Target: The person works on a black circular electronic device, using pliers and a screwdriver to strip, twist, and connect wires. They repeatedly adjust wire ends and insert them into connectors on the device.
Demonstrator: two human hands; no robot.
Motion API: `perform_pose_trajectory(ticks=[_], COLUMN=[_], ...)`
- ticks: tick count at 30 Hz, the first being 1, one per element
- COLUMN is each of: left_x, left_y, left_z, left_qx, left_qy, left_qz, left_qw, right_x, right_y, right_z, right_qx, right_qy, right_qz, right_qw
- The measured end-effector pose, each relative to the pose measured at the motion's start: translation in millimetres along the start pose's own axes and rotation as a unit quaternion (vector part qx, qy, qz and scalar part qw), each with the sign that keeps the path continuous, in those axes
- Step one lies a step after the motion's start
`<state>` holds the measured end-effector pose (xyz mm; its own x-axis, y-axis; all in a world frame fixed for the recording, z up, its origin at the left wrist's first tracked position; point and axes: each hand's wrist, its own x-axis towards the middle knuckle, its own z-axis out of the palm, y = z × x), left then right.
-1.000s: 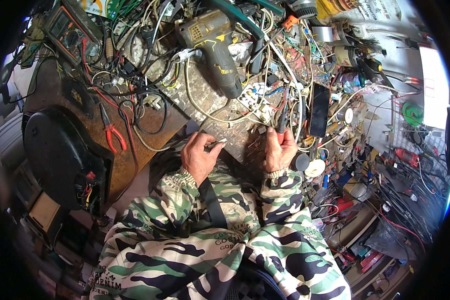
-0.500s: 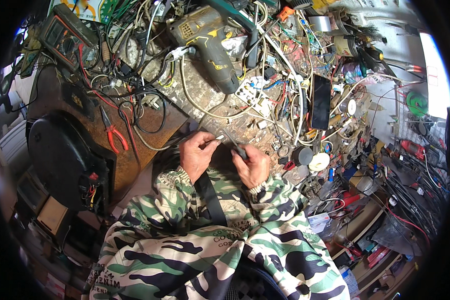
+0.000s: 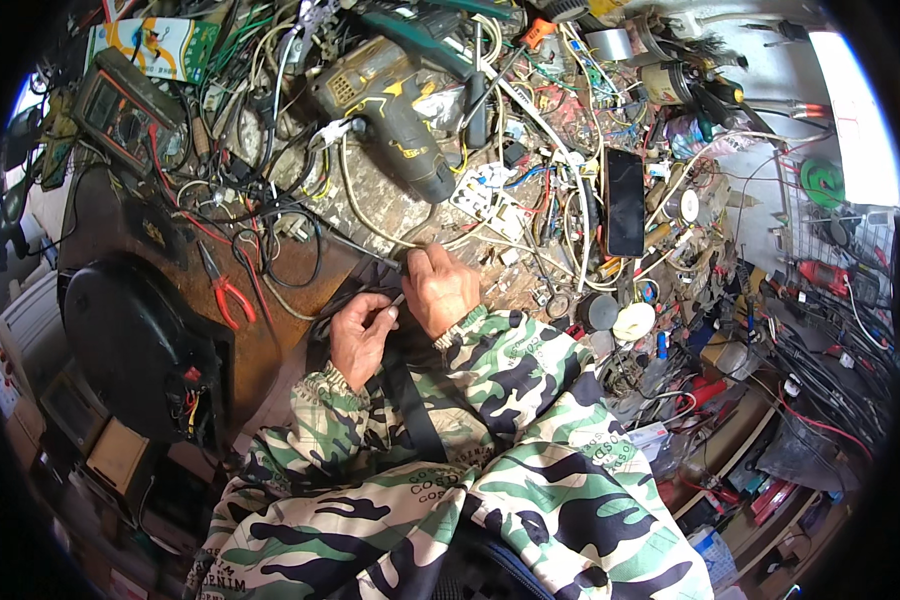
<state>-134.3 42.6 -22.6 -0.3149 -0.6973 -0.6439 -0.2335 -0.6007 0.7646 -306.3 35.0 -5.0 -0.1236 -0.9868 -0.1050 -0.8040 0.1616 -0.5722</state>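
Note:
My right hand (image 3: 440, 290) is closed around a screwdriver-like tool (image 3: 368, 252), whose thin grey shaft points up and left across the bench edge; its grip is hidden in my fingers. Just left of it and lower, my left hand (image 3: 360, 335) pinches a small pale piece (image 3: 398, 300), too small to name. The two hands are close together above my lap. On the rusty plate to the left lie red-handled pliers (image 3: 228, 290). Beyond my hands a dark cordless power tool (image 3: 405, 140) lies among cables.
A black round housing (image 3: 130, 345) stands at the left, with a multimeter (image 3: 125, 115) behind it. A black phone (image 3: 625, 205) lies right of a white power strip (image 3: 490, 200). Tangled wires and small parts cover the bench; bundled black cables (image 3: 820, 360) fill the far right.
My right hand has moved left with the tool, up beside my left hand. My left hand has come slightly lower and left. The whole view has shifted a little.

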Motion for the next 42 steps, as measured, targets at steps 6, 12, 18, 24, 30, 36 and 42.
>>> perform_pose_trajectory(ticks=[6, 12, 18, 24, 30, 36, 42], left_x=[5, 9, 17, 17, 16, 14, 29], left_y=[11, 17, 17, 24, 22, 39, 67], left_z=[4, 12, 22, 31, 35, 62, 91], left_qx=[-0.044, -0.077, -0.069, -0.015, 0.019, 0.104, 0.204], left_qy=[-0.019, -0.069, -0.105, -0.123, -0.135, -0.184, -0.187], left_qz=[-0.023, -0.028, -0.013, -0.019, -0.003, 0.028, 0.134], left_qw=[0.999, 0.994, 0.992, 0.992, 0.991, 0.977, 0.952], right_x=[-31, -86, -128, -129, -125, -126, -142], right_y=[11, 43, 83, 90, 99, 102, 89], right_z=[-35, -51, -39, -37, -37, -37, -44], right_qx=[0.082, 0.116, 0.339, 0.347, 0.334, 0.363, 0.345], right_qy=[-0.031, 0.122, 0.229, 0.270, 0.284, 0.304, 0.339], right_qz=[0.079, 0.176, 0.369, 0.387, 0.418, 0.437, 0.422], right_qw=[0.993, 0.970, 0.834, 0.810, 0.796, 0.765, 0.767])
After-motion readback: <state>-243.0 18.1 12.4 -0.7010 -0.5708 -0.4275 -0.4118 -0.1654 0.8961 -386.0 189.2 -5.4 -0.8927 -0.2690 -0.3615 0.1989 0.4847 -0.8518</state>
